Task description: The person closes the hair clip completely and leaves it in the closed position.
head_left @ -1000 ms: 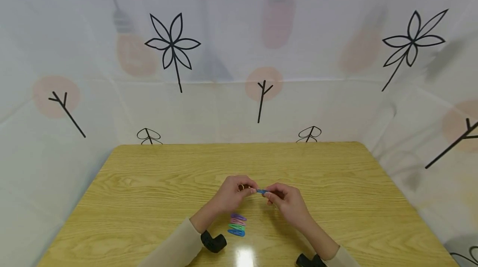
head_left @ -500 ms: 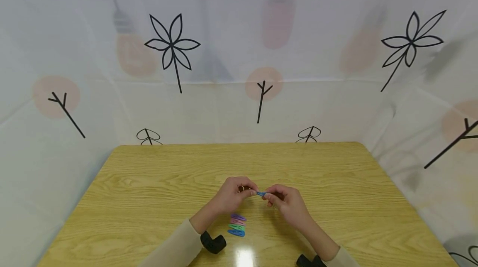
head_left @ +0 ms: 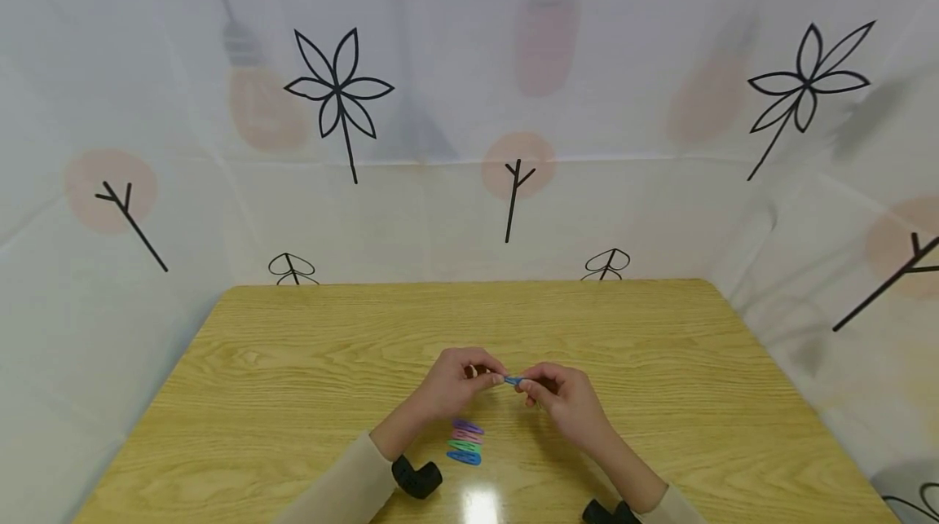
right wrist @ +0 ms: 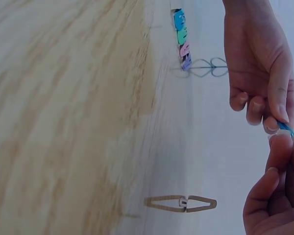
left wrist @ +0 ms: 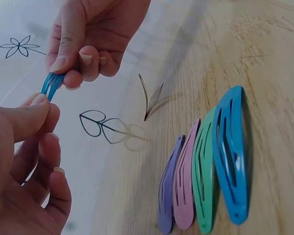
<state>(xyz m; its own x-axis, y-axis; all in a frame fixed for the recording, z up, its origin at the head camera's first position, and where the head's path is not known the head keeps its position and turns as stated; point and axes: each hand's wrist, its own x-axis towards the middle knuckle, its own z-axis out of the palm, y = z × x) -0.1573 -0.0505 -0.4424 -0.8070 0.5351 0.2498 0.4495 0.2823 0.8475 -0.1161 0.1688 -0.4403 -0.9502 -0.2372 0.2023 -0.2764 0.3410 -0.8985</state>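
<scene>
Both hands meet over the table around one small blue snap hair clip (head_left: pixel 513 380). My left hand (head_left: pixel 453 384) pinches one end of it between thumb and index finger. At the other end, the thumb and index finger of my right hand (head_left: pixel 572 403) pinch it too. In the left wrist view the slotted middle of this clip (left wrist: pixel 51 87) shows between the fingertips; its ends are hidden. Below the hands, a row of snap hair clips lies on the table: purple (left wrist: pixel 168 196), pink (left wrist: pixel 184 210), green (left wrist: pixel 205 215) and blue (left wrist: pixel 236 210), side by side and close together.
The wood-grain table (head_left: pixel 330 328) has a bright light reflection near its front. Behind and beside it hangs a pale cloth (head_left: pixel 440 222) printed with flowers and twigs. Black wrist devices (head_left: pixel 416 479) sit at both wrists.
The pinched blue hair clip and both hands have dropped very slightly in the head view. The grip of each hand and the row of clips look the same.
</scene>
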